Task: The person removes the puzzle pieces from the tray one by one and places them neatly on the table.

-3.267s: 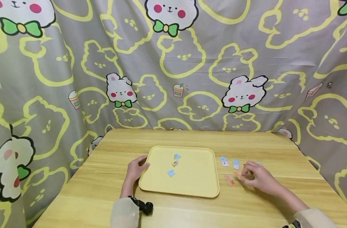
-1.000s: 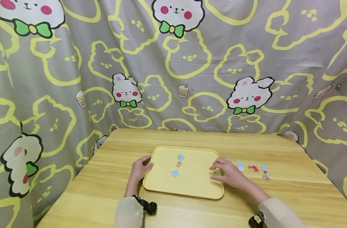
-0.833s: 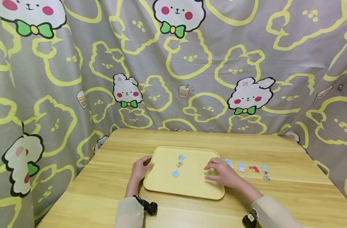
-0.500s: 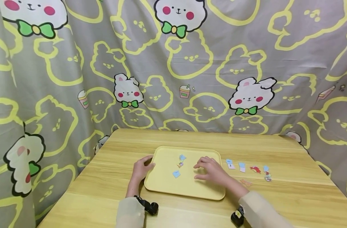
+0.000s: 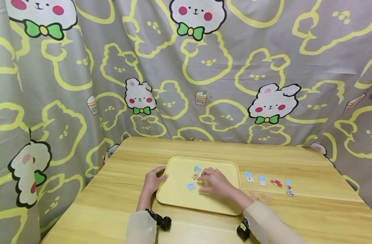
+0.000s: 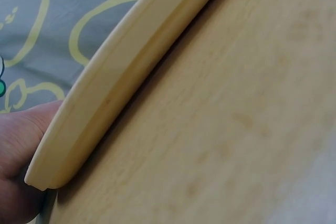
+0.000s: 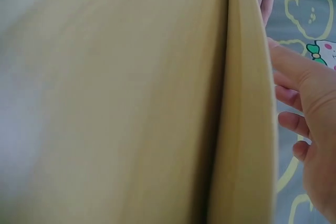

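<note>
My left hand [image 5: 153, 180] grips the left edge of a yellow tray [image 5: 198, 201], its thumb over the rim. In the left wrist view, part of this hand [image 6: 21, 156] shows behind the tray's side. Over the middle of the tray hovers my right hand [image 5: 217, 183], fingers loosely bent and apart, nothing visible between them. Just left of its fingertips lie a light blue flat piece [image 5: 190, 186], a small multicoloured piece [image 5: 194, 176] and another blue piece [image 5: 197, 168]. In the right wrist view the right hand [image 7: 310, 98] appears beyond the tray's rim.
Right of the tray, on the wooden table [image 5: 311, 210], lie blue-and-white pieces [image 5: 249, 176], a red piece [image 5: 276, 183], a blue multicoloured piece [image 5: 289, 188] and orange pieces [image 5: 266, 197]. A patterned curtain [image 5: 179, 101] hangs behind the table.
My right hand has left the orange pieces on the table and travelled left over the tray to its small pieces. My left hand keeps its grip. The head view has shifted slightly.
</note>
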Tool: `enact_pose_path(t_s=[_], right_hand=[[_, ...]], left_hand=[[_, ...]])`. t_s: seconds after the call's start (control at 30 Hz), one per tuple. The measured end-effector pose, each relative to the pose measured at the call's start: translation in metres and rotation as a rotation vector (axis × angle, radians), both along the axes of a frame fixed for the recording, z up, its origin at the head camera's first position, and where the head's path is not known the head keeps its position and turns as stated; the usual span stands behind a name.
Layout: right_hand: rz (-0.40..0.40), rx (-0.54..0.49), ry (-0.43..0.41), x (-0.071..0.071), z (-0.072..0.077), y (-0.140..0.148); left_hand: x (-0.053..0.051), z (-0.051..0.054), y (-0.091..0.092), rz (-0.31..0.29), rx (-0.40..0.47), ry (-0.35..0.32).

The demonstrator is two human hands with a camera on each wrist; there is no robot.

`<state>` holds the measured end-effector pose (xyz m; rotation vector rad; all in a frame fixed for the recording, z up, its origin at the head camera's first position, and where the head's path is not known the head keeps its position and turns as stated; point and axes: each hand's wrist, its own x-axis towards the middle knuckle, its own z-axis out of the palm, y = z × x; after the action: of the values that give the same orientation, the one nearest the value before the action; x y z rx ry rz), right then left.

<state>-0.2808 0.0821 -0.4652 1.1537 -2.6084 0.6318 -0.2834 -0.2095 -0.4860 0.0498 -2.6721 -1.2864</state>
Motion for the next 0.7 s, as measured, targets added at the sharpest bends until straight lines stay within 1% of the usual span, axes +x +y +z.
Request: enact_pose_path(t_s=[0.07,0.2,0.37,0.53,0.7], right_hand=[[0.014,0.009,0.003,-0.001,0.0,-0.005],[0.044,0.021,0.039,-0.003,-0.002,-0.014],[0.058,0.043,0.072,-0.004,-0.003,-0.022],[0.053,0.063,0.061,-0.004,-0.004,-0.026],[0.049,0.046,0.04,-0.004,-0.003,-0.03]], left_hand=[[0.0,0.0,0.0,0.0,-0.001,0.001],[0.0,0.0,-0.001,-0.005,-0.01,0.011],[-0.001,-0.002,-0.001,-0.004,-0.004,0.017],[-0.002,-0.003,-0.002,-0.004,0.001,0.024],[-0.002,-0.003,-0.003,-0.006,0.0,0.028]])
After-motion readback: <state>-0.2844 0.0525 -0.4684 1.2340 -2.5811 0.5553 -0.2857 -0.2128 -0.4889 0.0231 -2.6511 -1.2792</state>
